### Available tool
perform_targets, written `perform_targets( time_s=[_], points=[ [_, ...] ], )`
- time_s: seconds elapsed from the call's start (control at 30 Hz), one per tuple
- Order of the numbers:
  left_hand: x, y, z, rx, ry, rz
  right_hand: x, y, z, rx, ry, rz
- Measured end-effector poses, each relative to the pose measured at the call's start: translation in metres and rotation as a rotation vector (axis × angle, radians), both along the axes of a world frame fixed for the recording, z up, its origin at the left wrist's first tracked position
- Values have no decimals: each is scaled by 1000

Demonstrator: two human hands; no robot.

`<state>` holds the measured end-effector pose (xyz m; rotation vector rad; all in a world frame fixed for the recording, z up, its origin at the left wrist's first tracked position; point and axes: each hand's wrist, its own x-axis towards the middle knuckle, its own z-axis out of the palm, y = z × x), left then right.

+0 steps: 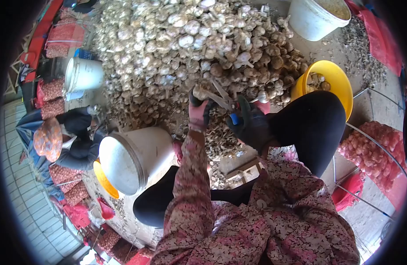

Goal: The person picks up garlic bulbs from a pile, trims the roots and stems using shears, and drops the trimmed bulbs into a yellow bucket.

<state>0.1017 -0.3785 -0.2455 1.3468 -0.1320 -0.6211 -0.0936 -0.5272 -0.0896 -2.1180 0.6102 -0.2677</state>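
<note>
One pale, papery garlic bulb, centre of the frame: pinched between thumb and fingers of the left hand, gloved in pink and dark fabric. One pair of grey metal shears with red-and-blue handles, just right of the bulb: gripped in the right hand, dark-gloved and curled round the handles, blades parted in a V towards the left hand. Chief hazard, as judged: a nipped left fingertip, since fingers and blades sit so near each other. Second: a gashed bulb, should the blades close too near its body. Third: a dropped bulb, rounded and probably slick-skinned, lost against the large heap of whitish-brown garlic across the upper centre. Fourth: a bulb tossed wide of the round yellow plastic bucket, right of centre, its mouth partly screened by the black-trousered knee.
</note>
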Motion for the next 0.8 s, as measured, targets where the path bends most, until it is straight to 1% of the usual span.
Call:
perform_targets(
  time_s=[0.03,0.07,0.1,0.17,0.2,0.23,0.3,0.37,0.43,0.47,0.53,0.6,0.63,0.7,0.73,0.77,0.8],
  points=[
    [-22,15,37,-104,56,18,-1,3,-1,-149,90,58],
    [-38,28,63,-209,112,36,-3,8,-4,-202,77,115],
    [-48,42,70,-203,104,51,-3,13,-1,-196,69,130],
    [-64,66,84,-33,-133,20,-4,21,16,-456,79,276],
    [-71,75,92,222,-457,0,-5,26,26,-432,180,357],
    [-80,78,105,224,-455,9,-8,33,24,-434,180,366],
    [-97,80,126,297,-307,40,-14,44,17,-345,235,448],
    [-110,81,148,322,-305,37,-20,54,14,-322,274,479],
    [-122,84,167,722,-392,-81,-29,61,10,-288,329,505],
    [-124,91,158,666,-375,-69,-31,64,8,-287,335,532],
    [-127,100,134,651,-371,-66,-32,67,-1,-289,349,559],
    [-128,107,115,677,-367,-46,-33,68,-15,-211,414,596],
    [-127,105,117,676,-360,-45,-30,68,-19,-211,420,600],
    [-127,103,125,744,-352,-69,-24,67,-27,-154,514,587],
    [-126,110,104,401,-166,6,-23,65,-45,-171,461,557],
    [-130,105,114,404,-168,-1,-18,60,-54,-167,459,552],
    [-137,98,124,249,-195,-29,-12,54,-62,-209,479,613]
  ],
)
